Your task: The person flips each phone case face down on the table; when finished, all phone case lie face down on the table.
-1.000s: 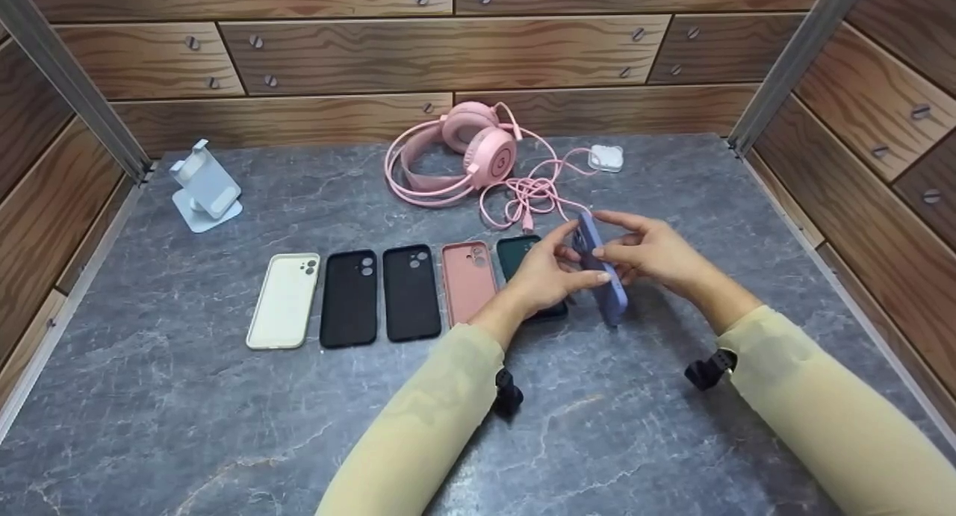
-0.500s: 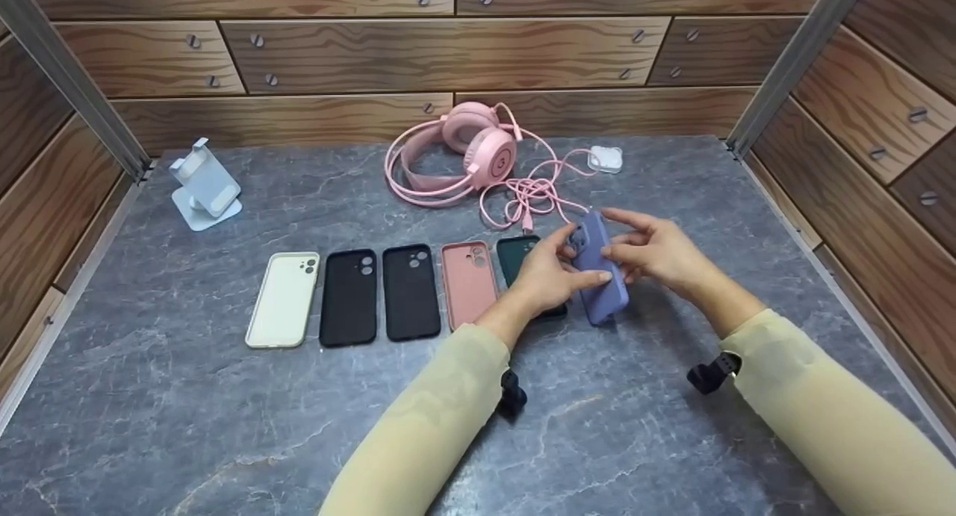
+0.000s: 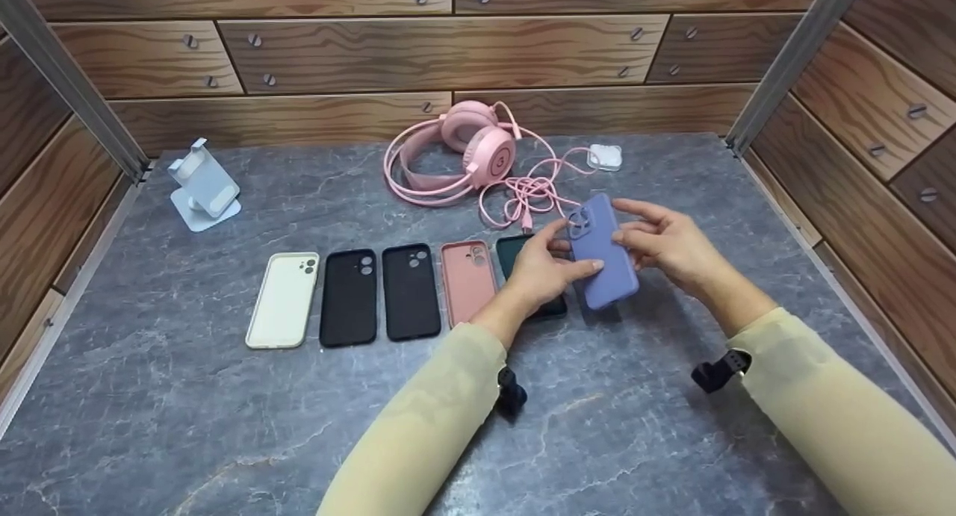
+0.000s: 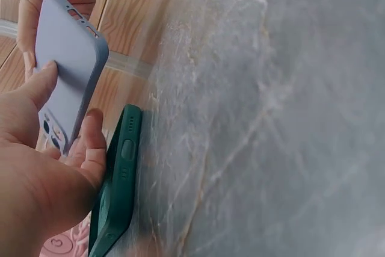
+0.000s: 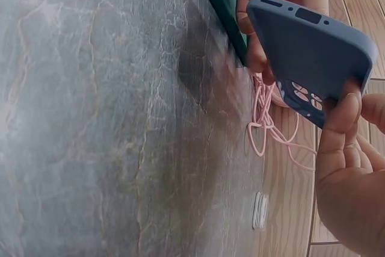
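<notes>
A lavender-blue phone case (image 3: 609, 266) is held up off the table between both hands, its outer back tilted toward the head camera. At its left edge my left hand (image 3: 539, 278) pinches it, thumb lying on the back. My right hand (image 3: 670, 249) grips the upper right edge between thumb and fingers. From the right wrist view, the case's hollow inner side (image 5: 307, 52) and open camera holes show. Just beneath my left hand lies a dark green phone case (image 4: 123, 173), partly hidden by that hand in the head view.
To the left lie a pink case (image 3: 467, 281), two black cases (image 3: 412, 296) (image 3: 349, 299) and a cream case (image 3: 284, 303) in a row. Behind are pink headphones (image 3: 489, 157) with a tangled cable (image 3: 532, 196), a small white-and-clear item (image 3: 606, 157) and a pale-blue phone stand (image 3: 205, 187).
Both hands have turned the lavender-blue case from nearly edge-on to showing its back, and raised it slightly. My right hand has shifted a little up and right. The other cases stay put.
</notes>
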`<action>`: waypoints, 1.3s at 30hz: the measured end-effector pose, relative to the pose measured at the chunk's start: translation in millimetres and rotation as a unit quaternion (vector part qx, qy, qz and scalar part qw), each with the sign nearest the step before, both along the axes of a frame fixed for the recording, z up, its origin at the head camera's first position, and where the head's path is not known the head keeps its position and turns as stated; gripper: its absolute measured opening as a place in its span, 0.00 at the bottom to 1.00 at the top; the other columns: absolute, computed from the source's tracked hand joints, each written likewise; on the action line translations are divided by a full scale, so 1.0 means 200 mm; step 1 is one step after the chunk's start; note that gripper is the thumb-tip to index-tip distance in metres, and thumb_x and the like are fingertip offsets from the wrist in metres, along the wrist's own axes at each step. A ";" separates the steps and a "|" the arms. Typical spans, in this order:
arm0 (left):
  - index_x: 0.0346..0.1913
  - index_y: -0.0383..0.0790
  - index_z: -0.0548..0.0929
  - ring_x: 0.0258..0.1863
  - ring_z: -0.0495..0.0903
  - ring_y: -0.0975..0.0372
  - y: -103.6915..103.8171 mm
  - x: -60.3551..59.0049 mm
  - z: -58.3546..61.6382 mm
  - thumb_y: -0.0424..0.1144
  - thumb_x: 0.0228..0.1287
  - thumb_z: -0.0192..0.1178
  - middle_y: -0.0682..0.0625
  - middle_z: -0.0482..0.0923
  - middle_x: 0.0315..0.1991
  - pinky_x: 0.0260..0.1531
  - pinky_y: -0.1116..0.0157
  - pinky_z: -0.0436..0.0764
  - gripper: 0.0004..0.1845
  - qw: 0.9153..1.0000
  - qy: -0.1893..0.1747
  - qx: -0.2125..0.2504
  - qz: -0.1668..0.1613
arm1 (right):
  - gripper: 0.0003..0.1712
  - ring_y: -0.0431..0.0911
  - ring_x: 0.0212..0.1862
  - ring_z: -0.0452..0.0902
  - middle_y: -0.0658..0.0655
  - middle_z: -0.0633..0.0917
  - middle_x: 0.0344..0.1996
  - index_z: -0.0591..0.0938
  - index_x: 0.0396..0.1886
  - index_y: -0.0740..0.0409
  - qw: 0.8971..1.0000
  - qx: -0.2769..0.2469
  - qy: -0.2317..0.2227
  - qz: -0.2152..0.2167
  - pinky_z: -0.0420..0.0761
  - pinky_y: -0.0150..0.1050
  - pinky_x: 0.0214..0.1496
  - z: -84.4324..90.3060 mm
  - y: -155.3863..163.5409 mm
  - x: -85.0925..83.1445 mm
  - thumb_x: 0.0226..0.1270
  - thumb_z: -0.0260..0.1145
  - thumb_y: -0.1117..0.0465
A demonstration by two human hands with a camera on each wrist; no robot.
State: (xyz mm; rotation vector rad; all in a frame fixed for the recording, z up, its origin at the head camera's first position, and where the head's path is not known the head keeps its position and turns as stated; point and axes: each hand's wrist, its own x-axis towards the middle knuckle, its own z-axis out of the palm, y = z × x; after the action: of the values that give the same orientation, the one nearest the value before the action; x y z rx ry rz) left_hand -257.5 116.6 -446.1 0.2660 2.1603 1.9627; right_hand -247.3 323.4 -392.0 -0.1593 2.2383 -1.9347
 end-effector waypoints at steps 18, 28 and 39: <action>0.70 0.40 0.68 0.36 0.79 0.61 -0.01 -0.03 -0.02 0.34 0.46 0.78 0.51 0.76 0.42 0.34 0.67 0.81 0.45 0.999 0.012 0.025 0.022 | 0.37 0.42 0.29 0.80 0.53 0.86 0.36 0.66 0.72 0.60 0.992 0.118 -0.034 0.001 0.79 0.33 0.29 -0.04 0.07 -0.01 0.66 0.68 0.59; 0.71 0.43 0.67 0.32 0.78 0.65 -0.02 -0.02 -0.03 0.37 0.47 0.78 0.46 0.76 0.44 0.34 0.68 0.79 0.46 1.000 0.003 -0.026 -0.016 | 0.34 0.42 0.32 0.81 0.55 0.86 0.41 0.68 0.70 0.61 0.985 0.161 -0.054 0.015 0.78 0.34 0.31 -0.11 0.11 -0.03 0.66 0.67 0.60; 0.70 0.40 0.67 0.26 0.76 0.68 -0.01 -0.02 -0.03 0.36 0.47 0.78 0.43 0.80 0.41 0.30 0.72 0.76 0.46 0.994 0.043 -0.095 -0.024 | 0.35 0.40 0.37 0.80 0.59 0.85 0.45 0.68 0.70 0.61 0.984 0.170 -0.057 0.014 0.79 0.37 0.38 -0.15 0.12 -0.05 0.65 0.68 0.61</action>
State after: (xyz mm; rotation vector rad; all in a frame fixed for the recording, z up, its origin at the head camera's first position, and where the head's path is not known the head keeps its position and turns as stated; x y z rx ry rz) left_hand -260.6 115.6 -452.5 0.3725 2.3511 1.7336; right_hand -257.2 348.1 -422.0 -0.0318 2.4300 -1.4759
